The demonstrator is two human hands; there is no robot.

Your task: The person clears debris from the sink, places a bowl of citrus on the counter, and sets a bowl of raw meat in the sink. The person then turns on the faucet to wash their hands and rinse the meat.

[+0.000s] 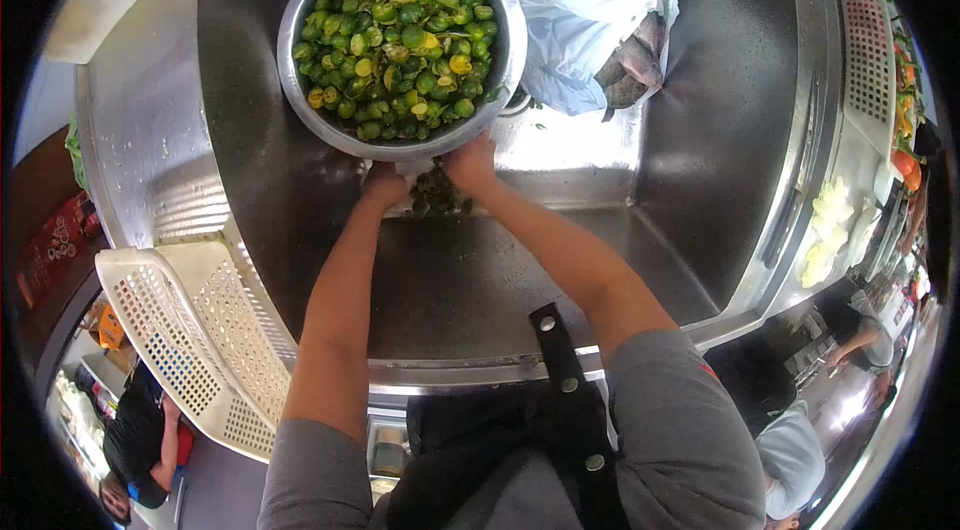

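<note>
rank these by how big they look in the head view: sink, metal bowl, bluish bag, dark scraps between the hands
1. Sink
2. Metal bowl
3. Bluish bag
4. Dark scraps

Both arms [335,315] stretched forward, hands [386,184] [470,163] slightly apart

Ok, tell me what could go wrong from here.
Spilling: the green fruit is heaped in the bowl, so some might tumble out if the left hand and right hand at its near side tip it.

Contamination: what looks like fish shows at the mouth of the plastic bag beside the bowl; drips could reach the fruit.

Mess: loose scraps near the hands might spread through the sink.
</note>
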